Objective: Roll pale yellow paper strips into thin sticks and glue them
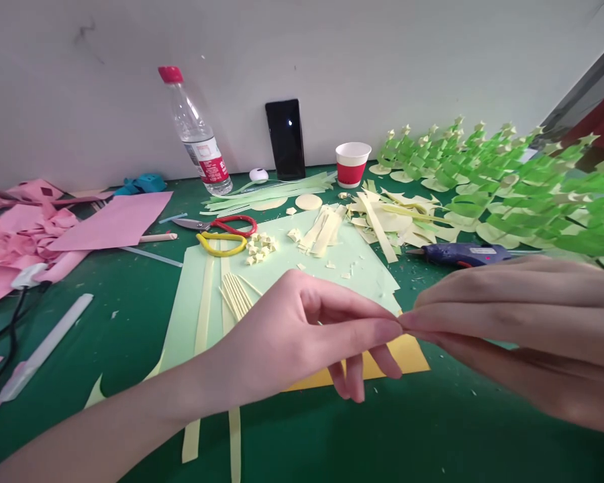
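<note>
My left hand (292, 329) reaches in from the lower left, thumb and forefinger pressed together in a pinch. Its fingertips meet those of my right hand (523, 329), whose fingers are also closed. Whatever sits between the tips is hidden or too small to make out. Beneath them lies a pale green sheet (367, 268), with orange-yellow paper (410, 352) showing at its lower edge. On the sheet are small folded paper stars (262, 248), thin pale yellow rolled sticks (235, 295), long paper strips (204, 308) and short cut strips (327, 228).
Scissors (226, 243) with red and yellow handles lie behind. A bottle (201, 141), a phone (286, 141) and a paper cup (352, 164) stand at the wall. A blue glue gun (466, 253), paper scraps (407, 218) and green paper plants (508, 188) are right; pink paper (115, 218) is left.
</note>
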Available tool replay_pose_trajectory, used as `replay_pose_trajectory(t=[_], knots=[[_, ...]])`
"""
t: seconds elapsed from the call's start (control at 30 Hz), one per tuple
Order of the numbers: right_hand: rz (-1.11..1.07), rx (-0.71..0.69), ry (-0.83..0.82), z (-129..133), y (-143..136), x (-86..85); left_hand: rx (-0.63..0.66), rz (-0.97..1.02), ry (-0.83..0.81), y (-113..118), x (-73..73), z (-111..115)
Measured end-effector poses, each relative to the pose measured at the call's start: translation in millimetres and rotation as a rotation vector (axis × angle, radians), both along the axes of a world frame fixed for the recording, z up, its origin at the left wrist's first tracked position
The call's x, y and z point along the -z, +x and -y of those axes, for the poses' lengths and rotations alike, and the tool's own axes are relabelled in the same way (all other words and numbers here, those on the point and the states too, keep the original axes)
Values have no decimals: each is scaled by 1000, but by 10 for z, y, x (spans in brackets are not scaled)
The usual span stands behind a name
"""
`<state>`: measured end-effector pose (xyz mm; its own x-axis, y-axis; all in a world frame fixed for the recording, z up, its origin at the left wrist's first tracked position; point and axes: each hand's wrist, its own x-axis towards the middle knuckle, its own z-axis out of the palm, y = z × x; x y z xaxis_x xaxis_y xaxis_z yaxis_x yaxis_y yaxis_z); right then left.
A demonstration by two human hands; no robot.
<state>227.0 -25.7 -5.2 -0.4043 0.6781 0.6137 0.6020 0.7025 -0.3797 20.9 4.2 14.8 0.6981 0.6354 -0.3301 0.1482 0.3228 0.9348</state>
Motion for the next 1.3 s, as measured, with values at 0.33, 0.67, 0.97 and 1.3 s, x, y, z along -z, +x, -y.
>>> replay_pose_trajectory(t=[0.33, 0.67, 0.97, 1.3], knots=[[-12, -41, -7, 59, -75, -49, -118, -68, 182, 4, 0, 25], [47, -116, -194, 19, -31, -96, -129, -81, 214, 18, -5, 21], [-62, -35, -446, 26, -117, -74, -119, -102, 360, 15, 40, 44], [-292, -78, -1094, -77, -80, -140, -130, -92, 237, 15, 55, 0]])
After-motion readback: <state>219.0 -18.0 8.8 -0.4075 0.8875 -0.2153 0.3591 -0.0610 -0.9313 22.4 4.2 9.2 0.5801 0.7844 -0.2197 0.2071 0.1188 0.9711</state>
